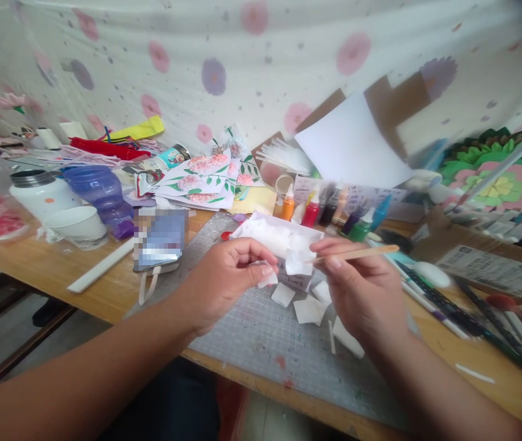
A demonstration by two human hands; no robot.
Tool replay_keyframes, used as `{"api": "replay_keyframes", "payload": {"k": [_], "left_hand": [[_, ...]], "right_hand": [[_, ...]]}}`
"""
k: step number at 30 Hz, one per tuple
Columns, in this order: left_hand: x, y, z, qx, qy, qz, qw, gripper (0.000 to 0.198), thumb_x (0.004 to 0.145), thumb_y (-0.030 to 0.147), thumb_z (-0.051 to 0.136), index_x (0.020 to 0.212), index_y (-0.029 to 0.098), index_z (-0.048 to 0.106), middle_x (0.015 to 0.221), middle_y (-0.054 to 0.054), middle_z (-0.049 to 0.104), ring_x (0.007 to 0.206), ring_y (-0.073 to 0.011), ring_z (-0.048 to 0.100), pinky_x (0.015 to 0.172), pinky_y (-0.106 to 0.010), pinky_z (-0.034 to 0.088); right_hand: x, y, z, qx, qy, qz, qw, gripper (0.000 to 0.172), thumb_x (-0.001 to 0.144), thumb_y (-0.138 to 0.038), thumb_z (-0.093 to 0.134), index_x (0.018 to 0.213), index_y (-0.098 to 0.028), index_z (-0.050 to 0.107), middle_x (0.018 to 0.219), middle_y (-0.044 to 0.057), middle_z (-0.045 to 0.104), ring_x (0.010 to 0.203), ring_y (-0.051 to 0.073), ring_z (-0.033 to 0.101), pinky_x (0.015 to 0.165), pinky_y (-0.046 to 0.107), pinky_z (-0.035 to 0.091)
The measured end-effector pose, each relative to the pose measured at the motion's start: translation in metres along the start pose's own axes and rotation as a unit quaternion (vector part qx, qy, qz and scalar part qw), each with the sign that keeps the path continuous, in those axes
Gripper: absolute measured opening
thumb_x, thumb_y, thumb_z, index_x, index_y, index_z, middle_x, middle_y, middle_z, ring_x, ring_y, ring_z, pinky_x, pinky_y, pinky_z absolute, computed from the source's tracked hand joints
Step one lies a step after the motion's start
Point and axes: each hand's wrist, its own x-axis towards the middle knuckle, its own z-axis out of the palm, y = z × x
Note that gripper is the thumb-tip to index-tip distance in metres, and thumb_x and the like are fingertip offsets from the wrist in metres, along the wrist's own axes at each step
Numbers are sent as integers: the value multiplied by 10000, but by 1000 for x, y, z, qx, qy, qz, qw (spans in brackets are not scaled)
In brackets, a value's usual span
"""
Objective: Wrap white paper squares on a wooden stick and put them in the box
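Both hands worked close together over the grey cutting mat [261, 343]. The left hand [224, 275] had its fingers pinched shut on a small white paper square [267, 278]. The right hand [361, 288] was closed around a thin wooden stick [366, 252], held like a pencil, with its near end by another white piece [298, 262] between the two hands.

More white squares [309, 309] lay loose on the mat just under the hands — easy to bump. To do this bit well, it looked best to keep the pinch soft (thin paper tears fast) and move the stick slowly, so the small piece would not slip or fold.

Just behind the hands stood a white paper box [279, 236], open at the top. Past it was a row of little paint bottles [316, 211], well clear of the fingers. To the left sat a white cup [79, 225] and a purple bottle [102, 193]. Farther back lay flower cards [201, 177], and a spotted cloth [261, 61] hung behind it all.
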Motion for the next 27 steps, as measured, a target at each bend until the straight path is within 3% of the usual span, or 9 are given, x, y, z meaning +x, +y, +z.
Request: {"api": "replay_keyframes", "payload": {"k": [6, 12, 17, 27], "left_hand": [[-4, 7, 2, 33, -1, 66, 997, 64, 794, 131, 652, 829, 171, 617, 832, 20, 689, 769, -86, 623, 703, -186, 465], [-7, 9, 2, 80, 42, 129, 987, 157, 776, 86, 626, 875, 189, 563, 821, 14, 658, 809, -125, 658, 739, -233, 499], [-9, 10, 0, 104, 47, 133, 985, 136, 768, 124, 641, 861, 193, 568, 827, -13, 684, 821, -175, 675, 725, -281, 512], [-9, 11, 0, 98, 63, 134, 984, 97, 738, 149, 674, 799, 185, 609, 816, -23, 701, 799, -179, 676, 732, -282, 517]], "right_hand": [[-1, -1, -1, -3, -10, -21, 1000, 161, 786, -114, 668, 766, -252, 747, 776, 11, 712, 898, 186, 637, 825, 369, 516], [-3, 0, -2, -15, -22, -36, 999, 157, 796, -125, 668, 789, -261, 746, 821, 12, 726, 903, 184, 642, 824, 370, 518], [-3, 0, -2, -27, -20, -37, 999, 148, 797, -144, 673, 789, -275, 743, 807, 15, 725, 899, 199, 645, 814, 395, 525], [-5, 0, -3, -34, -24, -33, 999, 149, 796, -149, 677, 792, -282, 744, 811, 16, 722, 902, 202, 641, 812, 398, 525]]}}
